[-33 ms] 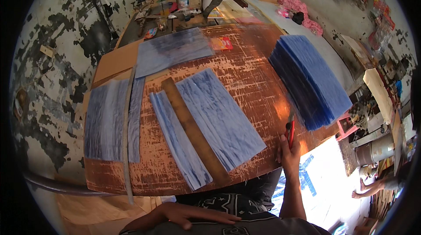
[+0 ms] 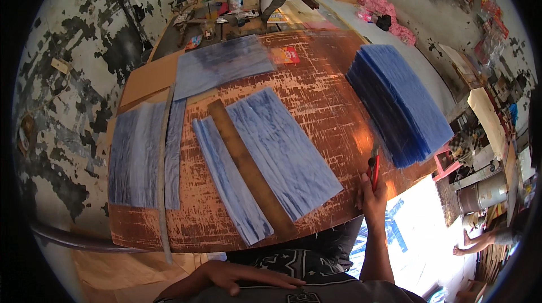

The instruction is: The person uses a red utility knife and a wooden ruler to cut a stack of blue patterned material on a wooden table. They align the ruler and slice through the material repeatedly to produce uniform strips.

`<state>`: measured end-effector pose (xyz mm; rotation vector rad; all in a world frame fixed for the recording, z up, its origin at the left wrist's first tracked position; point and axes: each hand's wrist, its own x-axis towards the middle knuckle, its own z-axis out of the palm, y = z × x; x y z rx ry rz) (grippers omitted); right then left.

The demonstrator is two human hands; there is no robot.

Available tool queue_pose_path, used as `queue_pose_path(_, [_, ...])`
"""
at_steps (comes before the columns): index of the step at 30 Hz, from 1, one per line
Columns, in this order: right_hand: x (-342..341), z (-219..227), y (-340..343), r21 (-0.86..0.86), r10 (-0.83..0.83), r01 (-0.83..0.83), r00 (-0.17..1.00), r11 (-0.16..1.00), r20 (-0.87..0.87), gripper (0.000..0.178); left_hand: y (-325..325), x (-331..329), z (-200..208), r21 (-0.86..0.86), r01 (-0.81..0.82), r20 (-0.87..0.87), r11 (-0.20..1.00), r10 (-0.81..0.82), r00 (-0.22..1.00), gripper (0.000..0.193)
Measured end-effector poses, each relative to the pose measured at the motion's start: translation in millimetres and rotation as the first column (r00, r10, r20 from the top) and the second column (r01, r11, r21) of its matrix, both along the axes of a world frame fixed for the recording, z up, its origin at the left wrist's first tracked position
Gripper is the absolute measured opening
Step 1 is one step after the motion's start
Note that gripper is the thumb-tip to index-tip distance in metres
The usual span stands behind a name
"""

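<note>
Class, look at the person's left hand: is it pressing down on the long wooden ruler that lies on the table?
No, the left hand rests against the person's own body below the table edge, well apart from the wooden ruler.

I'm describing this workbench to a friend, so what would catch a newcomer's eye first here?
Probably the thick stack of blue sheets at the table's right edge, then the long wooden ruler lying diagonally between two cut blue sheets mid-table. Near the front edge, the right hand holds a red cutter, while the left hand rests against the person's body.
</note>
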<state>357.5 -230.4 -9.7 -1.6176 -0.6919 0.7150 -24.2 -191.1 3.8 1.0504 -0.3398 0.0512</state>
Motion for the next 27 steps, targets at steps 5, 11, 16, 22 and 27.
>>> queue_pose_path(5, [-1.7, -6.0, -0.6, 0.017, -0.019, 0.019, 0.999, 1.000, 0.034, 0.031, -22.2, -11.0, 21.1, -0.057, -0.200, -0.224, 0.978, 0.183, 0.957, 0.101])
queue_pose_path(11, [0.7, -9.0, -2.1, 0.040, -0.024, 0.024, 1.000, 0.999, 0.005, 0.032, -18.3, 1.2, 21.1, 0.099, -0.338, -0.256, 0.936, 0.352, 0.900, 0.060])
queue_pose_path(16, [0.4, -9.4, -2.1, 0.036, -0.037, 0.037, 0.999, 0.999, -0.011, 0.032, -14.5, 21.7, 22.2, 0.058, -0.356, -0.214, 0.933, 0.360, 0.908, 0.057])
queue_pose_path(22, [0.0, -5.2, -1.6, 0.032, -0.031, 0.031, 1.000, 0.999, 0.001, 0.033, -11.3, 33.9, 22.5, 0.066, -0.373, -0.171, 0.926, 0.379, 0.910, 0.056])
queue_pose_path(27, [-1.8, -11.3, -4.4, 0.057, -0.043, 0.042, 0.999, 0.997, 0.006, 0.033, -9.4, 42.2, 13.2, 0.112, -0.406, -0.096, 0.907, 0.417, 0.904, 0.051])
